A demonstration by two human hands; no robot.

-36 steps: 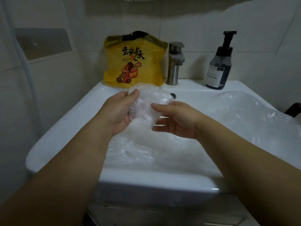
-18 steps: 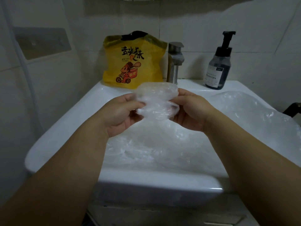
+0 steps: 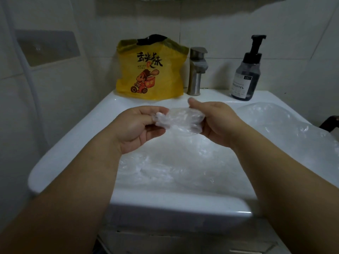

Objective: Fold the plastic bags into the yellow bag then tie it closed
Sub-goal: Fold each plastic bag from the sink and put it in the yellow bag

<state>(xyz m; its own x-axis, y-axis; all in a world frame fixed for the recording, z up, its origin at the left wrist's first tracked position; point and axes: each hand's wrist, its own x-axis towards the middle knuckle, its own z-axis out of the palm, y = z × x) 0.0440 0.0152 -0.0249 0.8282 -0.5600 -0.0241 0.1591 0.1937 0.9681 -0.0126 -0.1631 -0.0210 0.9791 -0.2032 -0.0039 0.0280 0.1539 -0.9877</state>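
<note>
Head view gives me the white sink (image 3: pixel 73 143), loose plastic bags (image 3: pixel 183 162) heaped in its basin, and the yellow bag (image 3: pixel 150 70) upright at the back. Left hand (image 3: pixel 137 125) and right hand (image 3: pixel 218 121) each pinch one folded bag (image 3: pixel 183 120) above the basin. I judge the folding nearly finished; next I'd tuck it into the yellow bag.

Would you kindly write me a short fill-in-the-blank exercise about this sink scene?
The left hand and right hand hold a folded clear plastic bag above the white ____.
The yellow bag stands to the ____ of the faucet.
The pump bottle has a ____ pump head.
Missing words: sink, left, black.
</note>
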